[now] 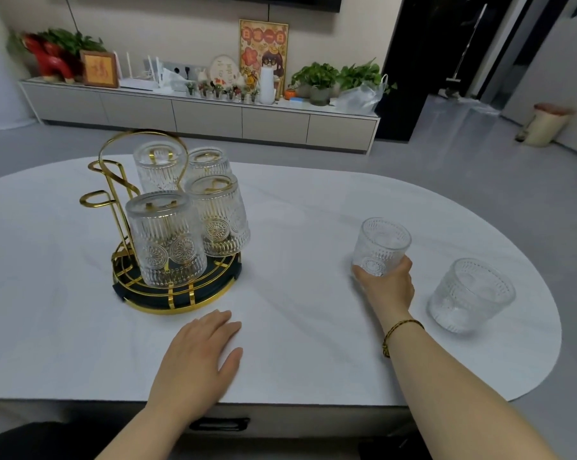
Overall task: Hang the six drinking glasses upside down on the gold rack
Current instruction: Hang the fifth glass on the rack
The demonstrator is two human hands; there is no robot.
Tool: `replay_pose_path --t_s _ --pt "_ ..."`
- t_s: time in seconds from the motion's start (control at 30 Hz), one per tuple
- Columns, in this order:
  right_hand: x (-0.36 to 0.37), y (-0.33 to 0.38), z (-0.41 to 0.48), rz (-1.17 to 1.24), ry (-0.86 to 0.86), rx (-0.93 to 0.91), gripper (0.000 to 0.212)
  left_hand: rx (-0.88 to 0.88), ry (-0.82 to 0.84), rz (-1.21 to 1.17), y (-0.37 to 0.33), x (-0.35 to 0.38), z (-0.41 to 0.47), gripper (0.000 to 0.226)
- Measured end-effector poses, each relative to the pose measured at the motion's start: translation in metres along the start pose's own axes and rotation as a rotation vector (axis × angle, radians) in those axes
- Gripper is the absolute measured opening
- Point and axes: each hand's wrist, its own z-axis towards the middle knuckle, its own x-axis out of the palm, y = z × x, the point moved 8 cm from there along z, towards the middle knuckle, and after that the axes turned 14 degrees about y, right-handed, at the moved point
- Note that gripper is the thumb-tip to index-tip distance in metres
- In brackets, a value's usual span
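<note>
**Fifth glass in hand, two gold pegs free**

My right hand [385,283] is wrapped around the base of a clear ribbed drinking glass [381,245] that stands mouth up on the white oval desk [313,210]; whether it has left the surface I cannot tell. My left hand [197,353] lies flat and empty on the desk, just in front of the gold wire rack with its round dark tray [177,287].

Four matching glasses already hang mouth down on the rack, filling its near and right side. The two bare gold loop pegs [96,197] stand on the left. A sixth glass [471,293] waits upright to the right of my working hand.

To do this well, I judge I should grip low and firm, invert the glass clear of the others, approach a free peg from above, and steady the tray with my left hand.
</note>
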Motion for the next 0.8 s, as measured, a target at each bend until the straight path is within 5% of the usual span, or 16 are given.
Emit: replay_pose_path --t_s 0.37,0.63,0.8 --pt "-0.007 0.050 -0.021 0.316 0.203 -0.195 0.055 -0.003 0.048 -0.062 0.005 0.001 -0.001 0.042" --pt "-0.025 0.176 -0.053 0.217 0.548 -0.451 0.044 -0.145 -0.099 -0.286 0.061 -0.042 -0.025 0.039" --pt "-0.025 0.254 -0.074 -0.057 0.530 -0.590 0.048 -0.197 -0.128 -0.286 0.097 -0.065 -0.029 0.049"
